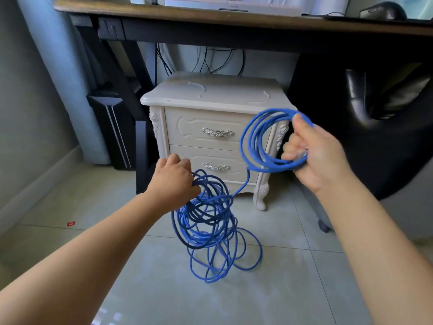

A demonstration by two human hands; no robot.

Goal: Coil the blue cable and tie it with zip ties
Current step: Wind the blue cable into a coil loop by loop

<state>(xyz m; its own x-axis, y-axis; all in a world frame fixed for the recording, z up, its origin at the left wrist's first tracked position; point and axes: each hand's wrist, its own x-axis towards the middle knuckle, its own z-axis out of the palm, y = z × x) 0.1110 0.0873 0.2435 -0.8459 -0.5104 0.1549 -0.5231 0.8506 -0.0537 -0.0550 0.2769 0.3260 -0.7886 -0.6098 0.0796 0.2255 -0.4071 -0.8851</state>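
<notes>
The blue cable (210, 221) is seen in two parts. A few neat loops (254, 139) are held in the right hand (314, 156), the fingers curled closed round them, probably so that the finished turns are kept together. The loose tangle is gripped at its top by the left hand (173, 179) and is let hang to the tiled floor (140, 289), likely so that more length can be fed. Just behind, a white nightstand (210, 123) is placed under a desk (210, 19). Two pale curved strips (195, 86) on its top are perhaps the zip ties. The coiling may be hindered by the crossed strands.
</notes>
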